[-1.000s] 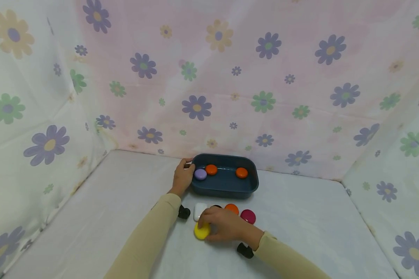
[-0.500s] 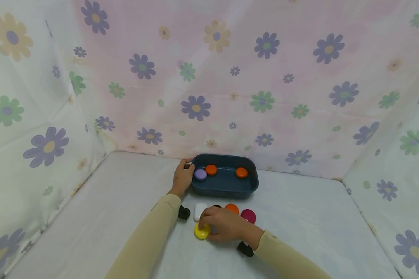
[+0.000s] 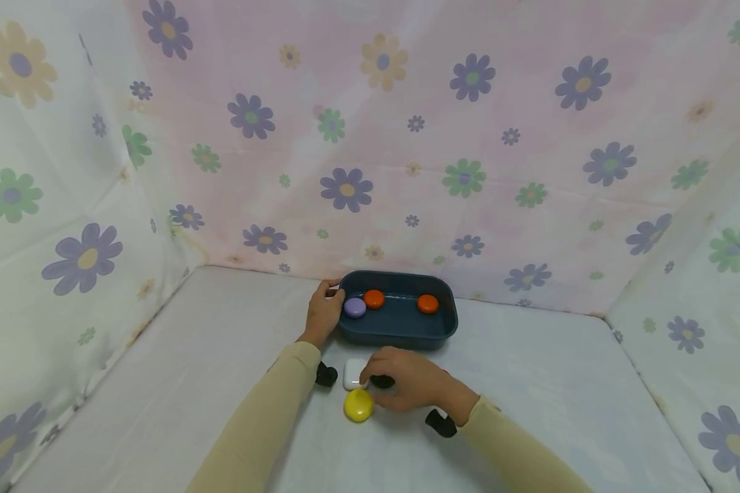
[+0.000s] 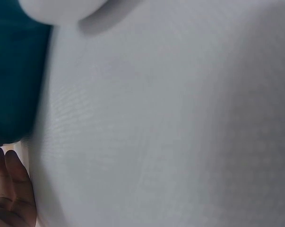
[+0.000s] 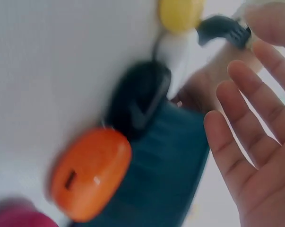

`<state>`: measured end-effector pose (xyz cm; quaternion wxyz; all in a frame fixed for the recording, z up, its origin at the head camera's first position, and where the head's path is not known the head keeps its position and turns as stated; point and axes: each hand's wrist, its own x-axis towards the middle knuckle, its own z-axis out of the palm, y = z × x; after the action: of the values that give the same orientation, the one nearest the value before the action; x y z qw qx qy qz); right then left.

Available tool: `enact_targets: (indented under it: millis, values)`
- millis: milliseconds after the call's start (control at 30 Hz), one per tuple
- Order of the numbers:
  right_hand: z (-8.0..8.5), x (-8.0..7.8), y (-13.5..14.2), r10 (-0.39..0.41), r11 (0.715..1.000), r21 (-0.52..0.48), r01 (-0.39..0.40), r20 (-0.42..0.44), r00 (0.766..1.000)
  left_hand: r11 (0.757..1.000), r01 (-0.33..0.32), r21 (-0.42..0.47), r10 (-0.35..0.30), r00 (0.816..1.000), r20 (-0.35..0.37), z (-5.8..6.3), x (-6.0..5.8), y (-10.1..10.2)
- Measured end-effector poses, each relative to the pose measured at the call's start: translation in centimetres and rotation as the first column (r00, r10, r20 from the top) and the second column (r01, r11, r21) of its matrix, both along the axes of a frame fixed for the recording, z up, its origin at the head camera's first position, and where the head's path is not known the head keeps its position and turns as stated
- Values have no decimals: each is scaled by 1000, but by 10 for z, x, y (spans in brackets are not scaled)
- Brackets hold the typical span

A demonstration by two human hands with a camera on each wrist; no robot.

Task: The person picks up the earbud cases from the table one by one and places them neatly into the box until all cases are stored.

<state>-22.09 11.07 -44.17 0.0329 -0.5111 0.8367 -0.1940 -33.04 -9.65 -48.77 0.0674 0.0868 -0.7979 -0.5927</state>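
My left hand (image 3: 323, 311) touches the left end of a dark blue tray (image 3: 401, 337); in the left wrist view its straight fingers (image 4: 20, 177) meet the tray's end wall. Over the row of pieces in front of the tray hovers my right hand (image 3: 410, 376), beside a glossy black oval piece (image 3: 382, 381). In the right wrist view its fingers are spread, holding nothing. A yellow disc (image 3: 359, 406) lies just left of it, below a white rounded-square piece (image 3: 353, 375). An orange piece with a small dark slot (image 5: 92, 172) and a magenta piece (image 5: 24, 218) are mostly hidden in the head view.
Inside the tray are a lilac disc (image 3: 354, 308) and two orange-red discs, one beside the lilac disc and one (image 3: 427, 304) at the right. Black devices (image 3: 440, 423) sit at both wrists. Flower-patterned cloth (image 3: 407, 137) surrounds the white table.
My right hand has left the yellow disc, which stays on the table, and moved slightly up and right to the black piece. My left hand stays at the tray.
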Motion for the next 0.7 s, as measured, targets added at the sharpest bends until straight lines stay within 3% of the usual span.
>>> enact_targets:
  millis: [167,367,700]
  values:
    - [13,-6,10,-101,995,4,102,-37,994,1000,4,4,-4,1000,-7,1,0,0]
    - [32,-15,23,-196,978,-80,193,-34,980,1000,15,0,-15,1000,-9,1,0,0]
    - [40,-41,43,-230,964,-145,223,-37,972,1000,14,-4,-14,1000,-5,-3,-1,-2]
